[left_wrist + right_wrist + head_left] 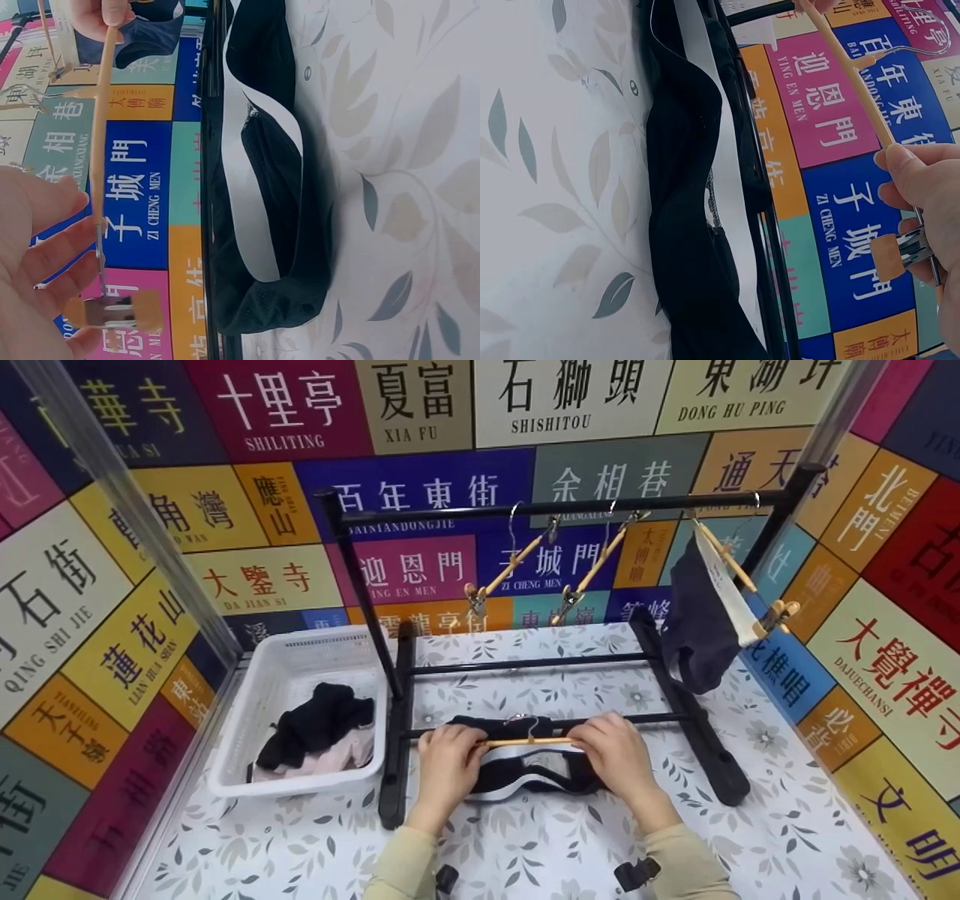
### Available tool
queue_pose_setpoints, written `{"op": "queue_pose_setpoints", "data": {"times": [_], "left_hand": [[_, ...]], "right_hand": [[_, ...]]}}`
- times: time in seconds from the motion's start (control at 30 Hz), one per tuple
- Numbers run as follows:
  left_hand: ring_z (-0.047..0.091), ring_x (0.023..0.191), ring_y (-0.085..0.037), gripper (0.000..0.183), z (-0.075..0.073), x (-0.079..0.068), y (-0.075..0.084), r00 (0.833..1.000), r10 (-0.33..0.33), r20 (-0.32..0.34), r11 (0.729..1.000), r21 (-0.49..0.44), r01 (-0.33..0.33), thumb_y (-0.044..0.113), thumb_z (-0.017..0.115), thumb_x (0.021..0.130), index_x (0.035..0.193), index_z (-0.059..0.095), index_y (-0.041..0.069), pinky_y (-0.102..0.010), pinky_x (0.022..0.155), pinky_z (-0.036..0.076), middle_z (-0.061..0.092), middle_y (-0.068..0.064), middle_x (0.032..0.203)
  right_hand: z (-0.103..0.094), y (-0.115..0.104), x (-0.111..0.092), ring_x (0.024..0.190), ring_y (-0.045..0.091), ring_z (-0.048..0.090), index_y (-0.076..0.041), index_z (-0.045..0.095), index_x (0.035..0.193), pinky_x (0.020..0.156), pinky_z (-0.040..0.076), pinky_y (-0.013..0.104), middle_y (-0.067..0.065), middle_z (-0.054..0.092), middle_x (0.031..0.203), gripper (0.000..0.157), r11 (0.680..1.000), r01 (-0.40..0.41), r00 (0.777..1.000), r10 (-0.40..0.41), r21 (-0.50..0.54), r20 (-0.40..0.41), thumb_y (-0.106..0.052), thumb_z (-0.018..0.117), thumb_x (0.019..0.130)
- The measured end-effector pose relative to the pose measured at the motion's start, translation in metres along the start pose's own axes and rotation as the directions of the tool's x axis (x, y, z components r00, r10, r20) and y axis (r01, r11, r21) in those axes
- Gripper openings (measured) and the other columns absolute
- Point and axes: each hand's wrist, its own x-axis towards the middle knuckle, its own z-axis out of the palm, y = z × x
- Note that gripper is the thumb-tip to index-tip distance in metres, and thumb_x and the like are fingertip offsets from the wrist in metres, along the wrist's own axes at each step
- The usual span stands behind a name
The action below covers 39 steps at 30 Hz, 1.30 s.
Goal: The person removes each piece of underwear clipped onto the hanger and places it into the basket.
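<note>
Between my hands, a wooden clip hanger (pixel 506 743) with a metal hook is held level above the floral tabletop. My left hand (pixel 450 757) holds one end of its rod, thumb and fingers around it beside a wooden-faced clip (pixel 116 311). At the other end, my right hand (pixel 615 750) pinches the rod between thumb and fingers, near the second clip (pixel 889 256). Black underpants (pixel 311 285) with a white waistband lie on the table below the hanger, waistband opening toward me. Neither hand touches them.
A black rack (pixel 465 514) stands ahead, its lower bar just behind the underpants. Two bare clip hangers (pixel 514 562) hang there, and dark underpants (pixel 701 615) hang at the right. A white basket (pixel 229 750) with black and pink clothes stands at the left.
</note>
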Motion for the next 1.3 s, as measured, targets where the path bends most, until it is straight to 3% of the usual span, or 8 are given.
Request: {"op": "queue_pose_setpoints", "data": {"times": [0.17,0.4,0.7,1.07,1.3], "left_hand": [[0.061,0.096,-0.021,0.016,-0.001,0.003,0.003,1.0,0.027,0.002,1.0,-0.008,-0.027,0.017,0.079,0.083,0.097,0.073,0.017,-0.052,0.088,0.039,0.07,0.003,0.097],[0.061,0.107,-0.03,0.02,0.001,0.004,0.009,0.997,0.074,-0.005,0.997,-0.017,-0.074,0.013,0.081,0.079,0.098,0.073,0.015,-0.055,0.089,0.04,0.07,0.0,0.098],[0.061,0.095,-0.021,0.02,0.014,-0.001,0.016,0.993,0.118,0.023,0.993,0.002,-0.118,0.015,0.08,0.079,0.097,0.072,0.016,-0.045,0.084,0.041,0.069,0.003,0.097],[0.06,0.092,-0.02,0.019,0.031,-0.011,0.024,0.989,0.115,0.089,0.993,0.0,-0.115,0.017,0.08,0.08,0.096,0.071,0.017,-0.043,0.082,0.042,0.068,0.003,0.095],[0.06,0.093,-0.021,0.019,0.042,-0.013,0.029,0.984,0.076,0.163,0.996,0.024,-0.081,0.023,0.076,0.084,0.102,0.071,0.017,-0.042,0.082,0.042,0.068,0.002,0.098]], "right_hand": [[-0.003,0.004,-0.004,0.078,0.026,0.056,-0.016,0.073,0.09,0.068,0.044,0.045,-0.002,0.069,0.086,0.014,0.999,-0.047,0.999,0.047,-0.023,-0.022,-0.015,0.081,0.078],[-0.005,0.008,-0.012,0.079,0.028,0.056,-0.015,0.075,0.091,0.068,0.045,0.046,-0.001,0.069,0.086,0.013,0.991,-0.124,0.992,0.123,-0.046,-0.021,-0.016,0.081,0.079],[-0.009,0.014,-0.024,0.077,0.026,0.055,-0.015,0.074,0.089,0.062,0.044,0.043,-0.001,0.068,0.084,0.013,0.972,-0.228,0.973,0.225,-0.062,-0.045,-0.012,0.082,0.078],[-0.012,0.016,-0.037,0.079,0.032,0.058,-0.014,0.074,0.087,0.066,0.045,0.046,0.002,0.069,0.084,0.017,0.931,-0.348,0.937,0.341,-0.109,-0.078,-0.009,0.084,0.075],[-0.014,0.015,-0.042,0.077,0.033,0.057,-0.014,0.074,0.088,0.067,0.044,0.046,0.004,0.068,0.082,0.016,0.908,-0.406,0.913,0.398,-0.103,-0.087,-0.007,0.083,0.076]]}}
